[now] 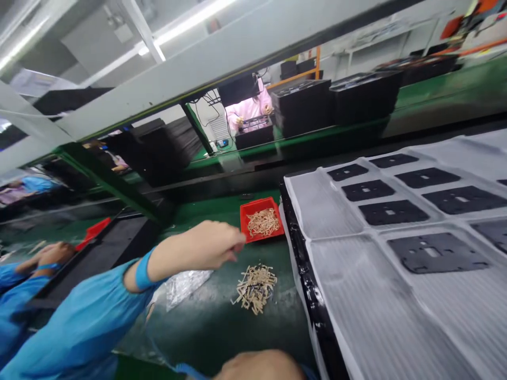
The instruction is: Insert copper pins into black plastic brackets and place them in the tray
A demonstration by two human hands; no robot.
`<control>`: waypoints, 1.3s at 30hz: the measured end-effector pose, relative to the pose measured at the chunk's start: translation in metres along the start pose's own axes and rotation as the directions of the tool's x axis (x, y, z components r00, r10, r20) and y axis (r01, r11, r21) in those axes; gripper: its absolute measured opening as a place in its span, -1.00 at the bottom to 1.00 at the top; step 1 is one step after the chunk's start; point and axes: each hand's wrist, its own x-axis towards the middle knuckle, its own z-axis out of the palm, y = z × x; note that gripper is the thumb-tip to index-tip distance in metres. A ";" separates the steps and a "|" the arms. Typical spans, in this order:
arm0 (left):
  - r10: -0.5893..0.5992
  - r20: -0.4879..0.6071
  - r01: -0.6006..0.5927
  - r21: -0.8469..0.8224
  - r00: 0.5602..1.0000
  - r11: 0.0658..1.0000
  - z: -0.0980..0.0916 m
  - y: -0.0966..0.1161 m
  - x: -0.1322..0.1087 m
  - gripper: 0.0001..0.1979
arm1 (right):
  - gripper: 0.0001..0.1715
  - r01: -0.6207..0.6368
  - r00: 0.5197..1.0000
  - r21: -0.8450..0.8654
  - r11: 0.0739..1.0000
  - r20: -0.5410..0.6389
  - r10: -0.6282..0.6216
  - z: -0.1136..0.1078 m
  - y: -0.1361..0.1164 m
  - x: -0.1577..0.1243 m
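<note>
My left hand [202, 245] reaches in from the left, above the green work surface. Its fingers are curled together and slightly blurred; whatever they may hold is hidden. Just beyond the fingertips stands a red bin [246, 211] with many small beige strip-like pieces [263, 221] inside. Below the hand lies a loose pile of similar bent beige pieces [256, 289], with some darker bits among them. At the bottom edge only the back of my right hand [261, 367] shows, blurred, with its fingers out of sight. A clear plastic bag [186, 287] lies under my left wrist.
On the right, a black tray [312, 295] lined with white sheeting [356, 285] carries several flat black plates [433, 252]. A co-worker's hands [55, 254] are at the left beside a black box [119, 243]. Across the bench, a person in pink [249, 108] works near black stacks [301, 105].
</note>
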 end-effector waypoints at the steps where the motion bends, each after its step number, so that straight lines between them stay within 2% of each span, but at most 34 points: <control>1: -0.014 0.053 0.015 -0.021 0.998 1.000 0.016 -0.007 -0.010 -0.85 | -0.82 -0.013 1.000 -0.016 1.000 0.009 0.013 0.009 0.002 0.005; 3: -0.069 0.095 0.077 -0.079 0.993 0.994 0.049 -0.018 -0.024 -0.92 | -0.80 -0.034 0.999 -0.047 0.998 0.032 0.035 0.022 0.005 0.013; 6: -0.211 0.045 0.216 -0.213 0.976 0.953 0.100 -0.019 -0.037 -0.82 | -0.84 -0.029 0.997 -0.091 0.995 0.070 0.035 0.029 0.014 0.012; 11: -0.443 -0.104 0.373 -0.393 0.890 0.841 0.170 0.011 -0.050 -0.79 | -0.71 0.154 0.981 -0.159 0.975 0.144 -0.131 0.017 0.029 -0.004; 15: -0.550 -0.234 0.417 -0.441 0.802 0.795 0.208 0.032 -0.050 -0.83 | -0.73 0.252 0.960 -0.205 0.946 0.179 -0.217 0.005 0.023 -0.016; 18: -0.587 -0.280 0.433 -0.456 0.760 0.778 0.220 0.036 -0.049 -0.83 | -0.69 0.258 0.956 -0.247 0.934 0.204 -0.210 -0.006 0.014 -0.023; 23: -0.626 -0.311 0.465 -0.457 0.715 0.758 0.215 0.029 -0.059 -0.78 | -0.54 0.231 0.960 -0.287 0.930 0.220 -0.170 -0.028 0.002 -0.032; 25: -0.620 -0.314 0.467 -0.443 0.719 0.766 0.213 0.029 -0.061 -0.77 | -0.49 0.199 0.971 -0.297 0.934 0.191 -0.146 -0.034 -0.003 -0.035; 30: -0.564 -0.293 0.458 -0.359 0.772 0.813 0.225 0.033 -0.054 -0.75 | -0.45 0.122 0.980 -0.320 0.939 0.187 -0.064 -0.038 -0.012 -0.035; 36: -0.586 -0.331 0.486 -0.339 0.739 0.805 0.238 0.031 -0.053 -0.74 | -0.45 0.069 0.981 -0.322 0.944 0.195 -0.006 -0.038 -0.012 -0.035; 39: -0.571 -0.351 0.462 -0.349 0.742 0.815 0.240 0.033 -0.055 -0.73 | -0.49 0.030 0.984 -0.312 0.950 0.179 0.027 -0.038 -0.011 -0.036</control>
